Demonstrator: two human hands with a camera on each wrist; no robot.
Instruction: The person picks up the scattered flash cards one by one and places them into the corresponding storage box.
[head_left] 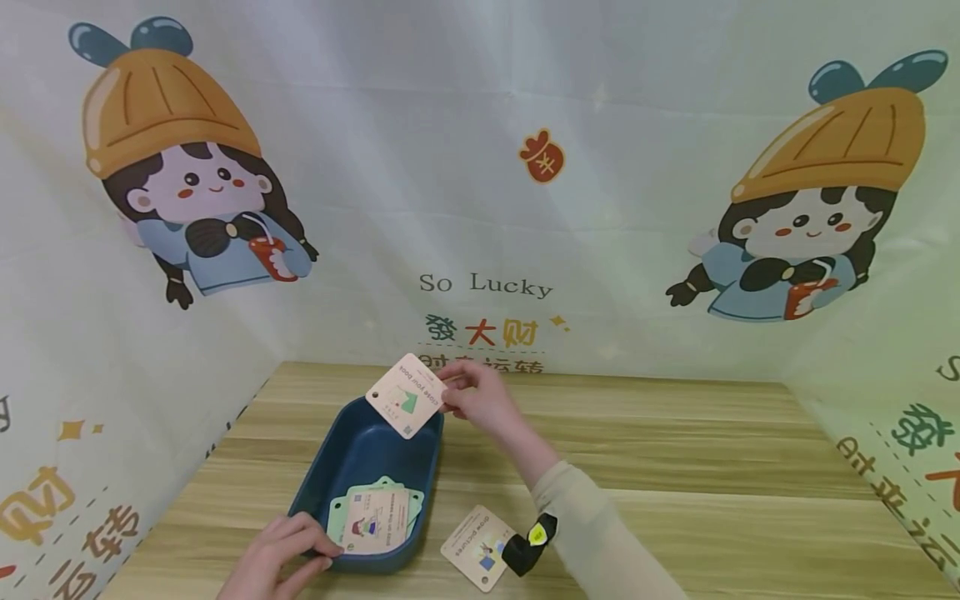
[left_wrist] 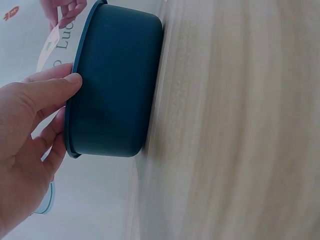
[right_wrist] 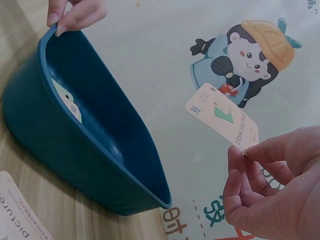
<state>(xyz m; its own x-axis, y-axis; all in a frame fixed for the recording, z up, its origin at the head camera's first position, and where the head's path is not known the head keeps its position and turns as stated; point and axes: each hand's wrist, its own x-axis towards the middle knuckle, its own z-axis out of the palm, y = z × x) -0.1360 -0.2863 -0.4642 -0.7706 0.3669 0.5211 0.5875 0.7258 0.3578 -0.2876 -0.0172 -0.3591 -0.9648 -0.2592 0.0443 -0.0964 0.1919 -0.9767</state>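
Note:
My right hand (head_left: pixel 480 398) pinches a "close your book" flash card (head_left: pixel 407 396) by one corner, above the far end of a dark blue bin (head_left: pixel 431 475). The card's green book drawing also shows in the right wrist view. My left hand (head_left: pixel 281 554) holds the bin's near rim between thumb and fingers; in the left wrist view the thumb (left_wrist: pixel 55 92) lies on the outer wall. Inside the bin, at its near end, several flash cards (head_left: pixel 378 521) lie in a loose pile, green-edged ones under a pink one. The lower cards are mostly covered.
A "draw pictures" flash card (head_left: pixel 476 546) lies on the wooden table (head_left: pixel 675 467) right of the bin. A black band with a yellow tag (head_left: pixel 531 543) hangs at my right sleeve, overlapping that card. A printed cloth backdrop (head_left: pixel 510 208) encloses the table behind and at both sides.

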